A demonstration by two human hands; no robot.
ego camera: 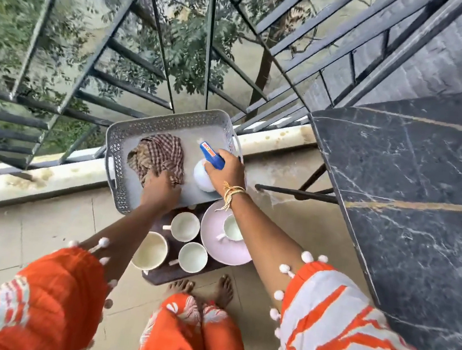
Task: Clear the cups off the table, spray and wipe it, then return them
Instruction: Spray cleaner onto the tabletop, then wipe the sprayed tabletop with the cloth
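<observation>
A grey perforated basket [120, 136] sits low by the balcony railing. Inside it lie a brown checked cloth [158, 151] and a white spray bottle [203, 176] with a blue trigger head. My left hand [162, 189] grips the near edge of the cloth. My right hand [229, 169] is closed around the bottle's neck. Just below the basket, on a small dark stool [164, 274], stand three white cups [185, 226] [149, 250] [193, 256] and a pale plate [211, 246] carrying another cup [233, 227]. The black marble table [408, 197] is at the right.
A dark metal railing [117, 51] runs along the balcony edge behind the basket, above a pale stone kerb [55, 174]. The table's black metal legs [295, 193] reach toward the stool. My bare feet [202, 287] stand on beige floor tiles right by the stool.
</observation>
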